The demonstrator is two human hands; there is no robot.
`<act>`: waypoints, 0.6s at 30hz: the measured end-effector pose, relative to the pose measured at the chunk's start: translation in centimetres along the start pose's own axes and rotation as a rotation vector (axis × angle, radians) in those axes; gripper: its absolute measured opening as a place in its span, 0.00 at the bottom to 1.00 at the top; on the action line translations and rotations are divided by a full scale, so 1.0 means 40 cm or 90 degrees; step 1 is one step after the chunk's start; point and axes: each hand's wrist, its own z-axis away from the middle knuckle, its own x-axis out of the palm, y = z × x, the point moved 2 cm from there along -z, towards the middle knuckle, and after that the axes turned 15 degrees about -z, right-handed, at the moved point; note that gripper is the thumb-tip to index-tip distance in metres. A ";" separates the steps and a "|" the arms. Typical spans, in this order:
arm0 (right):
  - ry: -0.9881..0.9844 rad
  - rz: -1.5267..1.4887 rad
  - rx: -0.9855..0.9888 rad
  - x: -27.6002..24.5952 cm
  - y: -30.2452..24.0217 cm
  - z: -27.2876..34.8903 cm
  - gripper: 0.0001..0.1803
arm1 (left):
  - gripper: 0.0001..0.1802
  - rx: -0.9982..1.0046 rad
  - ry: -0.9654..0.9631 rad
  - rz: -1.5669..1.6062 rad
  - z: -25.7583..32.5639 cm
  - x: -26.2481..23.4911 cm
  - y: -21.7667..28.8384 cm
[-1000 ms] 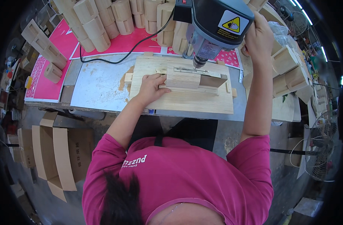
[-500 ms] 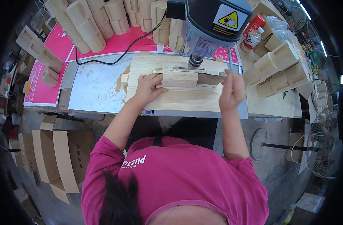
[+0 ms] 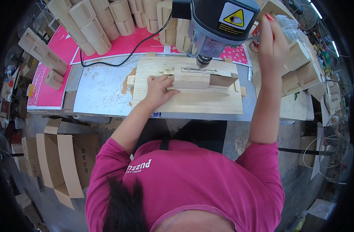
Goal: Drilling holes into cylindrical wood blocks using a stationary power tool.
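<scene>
My left hand (image 3: 158,89) lies on the left end of a pale wooden block (image 3: 192,80), with its fingers over the top, and holds it against a wooden jig board (image 3: 192,103). The block sits just under the chuck (image 3: 203,61) of a grey drill press (image 3: 219,19). My right hand (image 3: 271,42) is raised at the machine's right side. Its fingers are closed round the feed handle, which is mostly hidden by the hand.
The jig rests on a metal sheet (image 3: 99,91) on the bench. Notched wooden blocks are stacked at the back (image 3: 95,23) and on the right (image 3: 300,65). A black cable (image 3: 119,62) crosses the pink sheet. An open cardboard box (image 3: 64,162) stands on the floor at the left, and a fan (image 3: 333,154) at the right.
My right hand has left the right end of the jig board and risen to the drill press handle. My left hand has stayed on the block.
</scene>
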 end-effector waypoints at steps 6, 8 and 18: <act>-0.053 0.011 0.086 0.043 0.078 -0.123 0.19 | 0.26 -0.002 0.004 0.026 -0.038 0.030 0.058; -0.048 -0.003 0.092 0.023 0.062 -0.103 0.19 | 0.26 -0.001 0.003 0.031 -0.039 0.030 0.059; 0.003 -0.139 0.102 -0.020 -0.024 0.213 0.11 | 0.25 -0.017 -0.021 0.028 -0.043 0.029 0.057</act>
